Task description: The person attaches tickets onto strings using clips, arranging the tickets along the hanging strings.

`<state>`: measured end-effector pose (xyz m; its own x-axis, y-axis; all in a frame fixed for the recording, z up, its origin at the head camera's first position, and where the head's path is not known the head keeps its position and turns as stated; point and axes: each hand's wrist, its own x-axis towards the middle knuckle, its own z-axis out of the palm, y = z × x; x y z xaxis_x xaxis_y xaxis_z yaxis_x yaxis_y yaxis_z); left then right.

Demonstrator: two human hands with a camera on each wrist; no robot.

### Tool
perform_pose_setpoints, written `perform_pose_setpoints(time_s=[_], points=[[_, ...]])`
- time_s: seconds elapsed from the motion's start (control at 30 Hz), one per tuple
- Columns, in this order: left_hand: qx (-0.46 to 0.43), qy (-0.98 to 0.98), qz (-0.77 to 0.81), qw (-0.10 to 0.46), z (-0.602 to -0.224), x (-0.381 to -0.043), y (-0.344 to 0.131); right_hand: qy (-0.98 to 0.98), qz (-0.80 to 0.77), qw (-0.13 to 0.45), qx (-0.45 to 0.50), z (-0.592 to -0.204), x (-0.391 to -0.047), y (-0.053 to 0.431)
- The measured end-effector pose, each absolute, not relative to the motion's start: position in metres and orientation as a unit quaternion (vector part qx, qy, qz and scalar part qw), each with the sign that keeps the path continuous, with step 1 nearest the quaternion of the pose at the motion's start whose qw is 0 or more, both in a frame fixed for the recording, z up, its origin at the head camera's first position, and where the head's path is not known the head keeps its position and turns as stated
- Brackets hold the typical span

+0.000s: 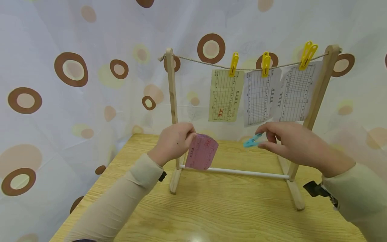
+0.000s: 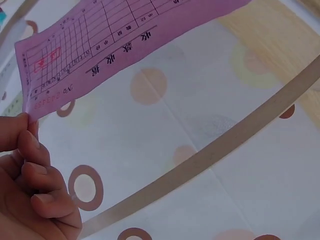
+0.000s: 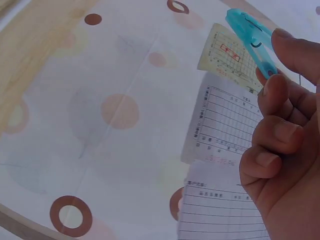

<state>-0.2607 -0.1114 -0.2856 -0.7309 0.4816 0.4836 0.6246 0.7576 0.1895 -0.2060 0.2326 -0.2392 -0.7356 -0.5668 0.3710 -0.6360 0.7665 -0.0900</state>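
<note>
My left hand (image 1: 176, 140) pinches a purple receipt slip (image 1: 202, 153) by its upper corner, and the slip hangs down in front of the rack's left post. In the left wrist view printed lines and a red stamp show on the purple slip (image 2: 100, 50). Between thumb and fingertips my right hand (image 1: 290, 144) holds a blue clothespin (image 1: 253, 140), its tip pointing left. A rope (image 1: 199, 62) spans the wooden rack above both hands. From it hang a yellow slip (image 1: 225, 95) and two white slips (image 1: 261, 97), held by yellow clothespins (image 1: 266, 64).
The wooden rack has a left post (image 1: 171, 90), a right post (image 1: 321, 89) and a white crossbar (image 1: 242, 172) low down. It stands on a wood-grain table (image 1: 211, 208). Behind is a white curtain (image 1: 105, 40) with brown rings and dots.
</note>
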Motion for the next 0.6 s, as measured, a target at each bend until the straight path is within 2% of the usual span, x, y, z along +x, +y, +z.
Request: perform_pose_setpoints(time_s=[0.23, 0.6], points=[[-0.289, -0.909, -0.187, 0.234, -0.256, -0.27, -0.12, -0.894, 0.054, 0.253, 0.366, -0.203, -0.21, 0.213], [-0.244, -0.916, -0.207, 0.244, -0.211, -0.275, -0.124, -0.875, 0.05, 0.264, 0.403, -0.142, -0.222, 0.174]])
